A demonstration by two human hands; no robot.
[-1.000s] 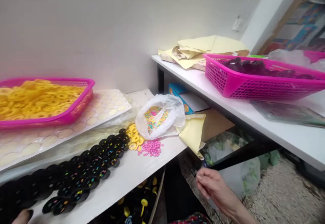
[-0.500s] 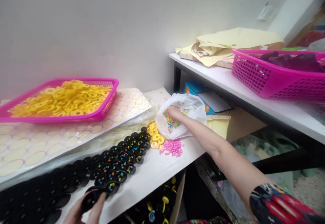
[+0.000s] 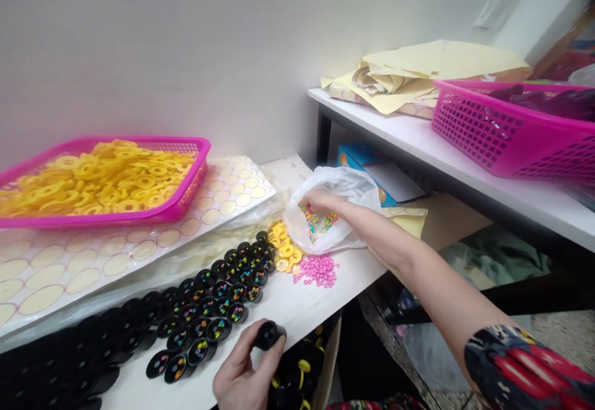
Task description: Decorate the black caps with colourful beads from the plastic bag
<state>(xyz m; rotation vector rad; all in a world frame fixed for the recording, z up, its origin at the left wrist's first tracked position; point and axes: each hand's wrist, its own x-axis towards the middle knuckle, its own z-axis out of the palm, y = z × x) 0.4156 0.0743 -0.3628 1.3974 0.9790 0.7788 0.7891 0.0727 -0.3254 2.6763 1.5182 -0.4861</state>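
My left hand (image 3: pixel 251 366) grips a small round black cup (image 3: pixel 267 335) between thumb and fingers, its open top tilted toward me, above the front edge of the table. My right hand (image 3: pixel 320 202) reaches into a white plastic bag (image 3: pixel 357 181), with its fingers curled closed among small multicoloured beads (image 3: pixel 320 223); the fingertips are partly hidden. Left of the bag stand rows of black cups (image 3: pixel 199 351), several with coloured beads inside. Further left, more black cups (image 3: pixel 56 360) look dark inside. Pink beads (image 3: pixel 317 270) and yellow rings (image 3: pixel 284 252) lie by the bag.
A pink basket (image 3: pixel 198 181) of yellow rings rests on printed sheets (image 3: pixel 144 250) at the left. To the right, a raised white shelf (image 3: pixel 385 126) bears yellowish paper (image 3: pixel 441 57) and another pink basket (image 3: pixel 488 131). Below the table edge sits a box of black and yellow pieces (image 3: pixel 304 366).
My left hand has moved right, away from the cup rows, carrying the black cup. Two bead-filled cups now show at the near end of the rows. My right hand has risen slightly inside the bag.
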